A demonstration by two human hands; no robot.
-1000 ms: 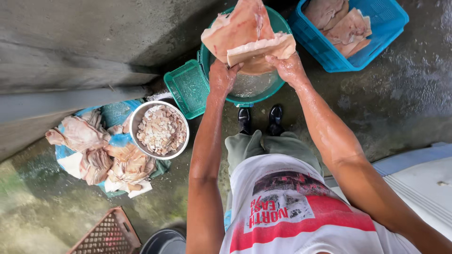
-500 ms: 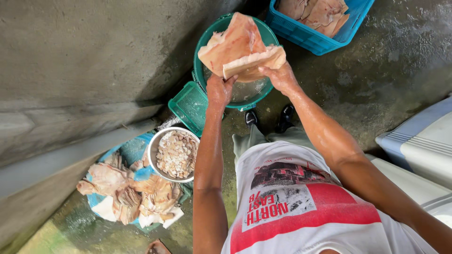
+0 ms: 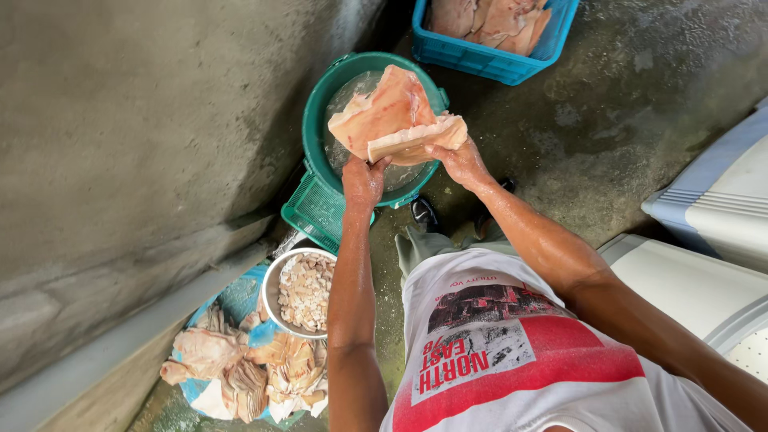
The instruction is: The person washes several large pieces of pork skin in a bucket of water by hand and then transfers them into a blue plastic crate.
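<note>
Fish slab (image 3: 388, 112), pale pink with a cream cut edge, sits in the upper middle of the frame, held over the green tub (image 3: 316, 120) of water, its long axis running from lower left to upper right. At far left, low in the frame, a heap of skins and trimmings (image 3: 240, 372) lies on a blue sheet, and just right of it stands a round metal bowl (image 3: 272, 280) filled with small pale pieces. Above the bowl, a green slotted tray (image 3: 314, 214) leans against the tub's lower rim. My left hand (image 3: 364, 180) comes up next, fingers curled closed under the slab's lower left corner, so the flesh lies up and to the right of that grip. My right hand (image 3: 460, 160) closes on the thick cut end at the slab's lower right; the flesh extends up and to the left from it. Both hands are about equally near, one at each lower corner, and the slab hangs directly above the water. Further right, in the upper frame, a blue crate (image 3: 496, 60) holds more slabs, well apart from my hands. A white lidded box (image 3: 704, 288) fills the right edge.
</note>
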